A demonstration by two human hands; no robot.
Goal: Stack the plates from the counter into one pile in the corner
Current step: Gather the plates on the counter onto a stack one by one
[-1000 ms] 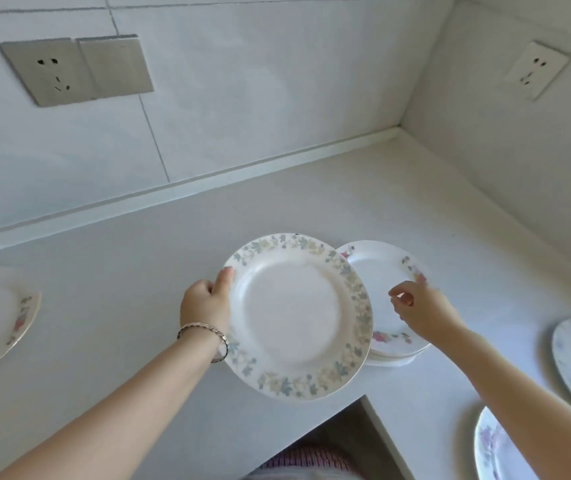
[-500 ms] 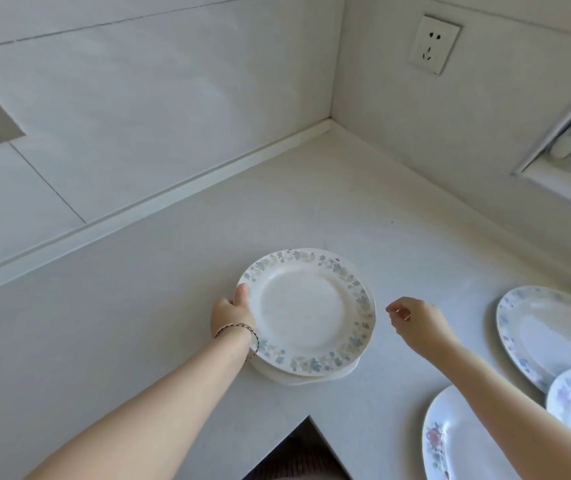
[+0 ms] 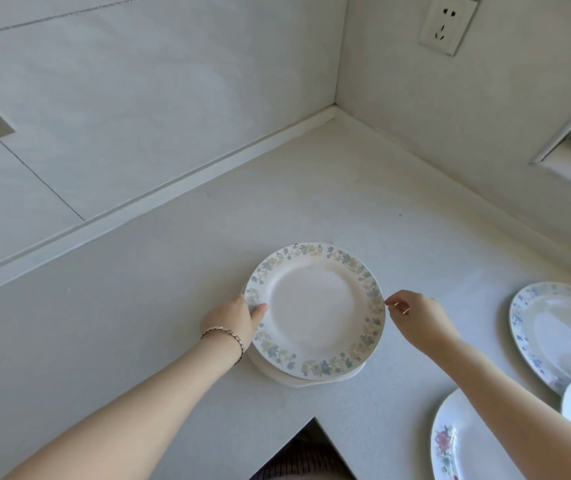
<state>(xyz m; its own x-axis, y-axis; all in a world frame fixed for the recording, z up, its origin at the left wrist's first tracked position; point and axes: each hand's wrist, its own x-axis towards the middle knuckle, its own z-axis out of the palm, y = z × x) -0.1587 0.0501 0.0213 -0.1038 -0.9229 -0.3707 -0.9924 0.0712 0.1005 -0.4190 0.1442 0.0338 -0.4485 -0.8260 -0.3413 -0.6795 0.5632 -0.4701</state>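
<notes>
- Left hand (image 3: 234, 318): gripping the near-left rim of the top plate (image 3: 315, 310), thumb laid over the floral border, other fingers hidden beneath; hold judged to steady and steer the plate while it settles.
- Bracelet (image 3: 223, 336): on the left wrist.
- Top plate: flat, to the right of the left hand, resting on a lower plate (image 3: 298, 380) that shows only as a white crescent at the near edge; slightly off-centre, so probably due a nudge.
- Right hand (image 3: 415, 315): fingers loosely curled, thumb and forefinger close together at the plate's right rim; pinching or merely touching, cannot tell. Placed opposite the left hand, likely to square the pile.
- Pile: on the counter (image 3: 173, 306), between both hands, well short of the corner (image 3: 335, 109) beyond the fingertips.
- Three loose plates (image 3: 561, 330) right of the right forearm, not yet stacked.
- Against one second ago: top plate lifted and tilted then, now lying on the lower one.
- Against half a second ago: right hand apart from the rim then, now at it; left grip unchanged.
</notes>
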